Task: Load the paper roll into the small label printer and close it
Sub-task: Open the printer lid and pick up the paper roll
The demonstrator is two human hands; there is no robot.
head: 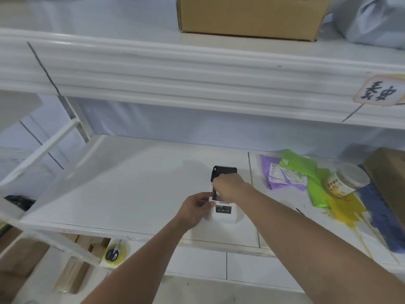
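Note:
A small white label printer (225, 216) stands on the white shelf (135, 183), its black lid (223, 172) swung up and open behind it. My right hand (230, 187) reaches down into the open paper bay from above, fingers closed inside it; what they hold is hidden, and the paper roll cannot be seen. My left hand (195, 210) grips the printer's left side, with the fingertips on the bay's edge.
To the right lie purple and green mailer bags (291, 174), a clear lidded jar (346, 179), yellow and blue bags and a brown box (390, 194). The upper shelf (197, 69) overhangs with a cardboard box (252, 16). Scissors in tape (115, 253) sit below.

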